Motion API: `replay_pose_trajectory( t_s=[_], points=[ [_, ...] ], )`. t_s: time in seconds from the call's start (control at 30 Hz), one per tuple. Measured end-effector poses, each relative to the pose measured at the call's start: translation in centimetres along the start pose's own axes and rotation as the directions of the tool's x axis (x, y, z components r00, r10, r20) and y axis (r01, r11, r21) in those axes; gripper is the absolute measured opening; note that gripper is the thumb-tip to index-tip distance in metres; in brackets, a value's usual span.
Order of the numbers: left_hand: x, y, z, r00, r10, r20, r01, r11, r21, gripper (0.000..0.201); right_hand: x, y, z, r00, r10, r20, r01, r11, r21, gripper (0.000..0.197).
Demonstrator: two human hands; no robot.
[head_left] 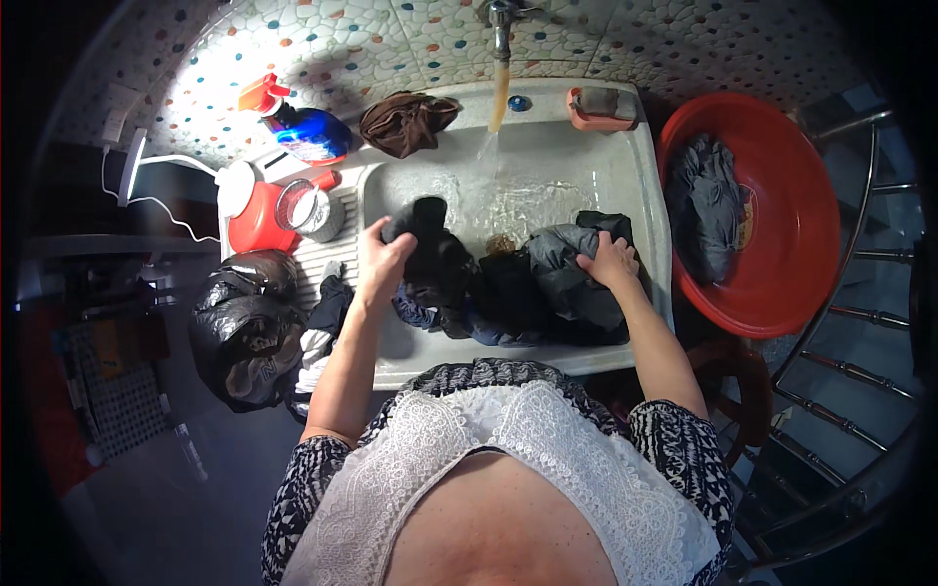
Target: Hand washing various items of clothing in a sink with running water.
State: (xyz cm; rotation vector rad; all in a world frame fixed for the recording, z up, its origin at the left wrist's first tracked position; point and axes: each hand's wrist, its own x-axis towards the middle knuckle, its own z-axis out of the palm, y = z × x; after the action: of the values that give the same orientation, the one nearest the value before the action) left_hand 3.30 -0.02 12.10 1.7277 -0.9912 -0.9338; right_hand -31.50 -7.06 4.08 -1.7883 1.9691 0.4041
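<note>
the left hand [387, 252] is grasping a bunched black cloth garment [437, 264] near its upper left end. the right hand [612, 262] is resting on a crumpled dark grey fabric garment [565, 256]; whether it is pinching the folds i cannot tell. both garments are lying in a pale rectangular sink [653, 195], where water is running from a metal tap [501, 24]. probably waterlogged, they are likely behaving as soft, limp, heavy and slightly slippery, not fragile; thick gathered folds are probably offering surer hold than thin edges.
</note>
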Motion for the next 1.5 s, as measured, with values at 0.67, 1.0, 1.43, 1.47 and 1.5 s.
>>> replay_pose_trajectory(
  t_s=[0.67, 1.0, 1.43, 1.47, 1.5],
  points=[
    [3.8, -6.6, 3.0, 0.898, -0.332, 0.288, 0.405, 0.880, -0.249, 0.060, 1.8, -13.9, 5.2, 0.887, -0.385, 0.254, 0.357, 0.922, 0.152, 0.074],
    [3.0, -12.7, 4.2, 0.896, -0.444, 0.006, 0.443, 0.894, 0.066, 0.054, 2.9, -14.6, 3.8, 0.917, -0.305, 0.256, 0.307, 0.951, 0.032, 0.043],
    [3.3, -16.5, 3.6, 0.871, -0.479, 0.107, 0.459, 0.873, 0.168, 0.046, 10.8, -16.4, 12.7, 0.982, 0.031, 0.189, -0.178, 0.511, 0.841, 0.071],
    [2.7, -16.5, 3.1, 0.868, -0.483, 0.113, 0.472, 0.875, 0.109, 0.036, 10.0, -16.9, 11.9, 0.960, -0.128, 0.249, -0.178, 0.410, 0.894, 0.069],
    [2.6, -16.7, 2.1, 0.867, -0.489, 0.101, 0.480, 0.872, 0.101, 0.036, 8.6, -17.7, 10.4, 0.913, -0.293, 0.284, -0.192, 0.306, 0.932, 0.067]
  ],
)
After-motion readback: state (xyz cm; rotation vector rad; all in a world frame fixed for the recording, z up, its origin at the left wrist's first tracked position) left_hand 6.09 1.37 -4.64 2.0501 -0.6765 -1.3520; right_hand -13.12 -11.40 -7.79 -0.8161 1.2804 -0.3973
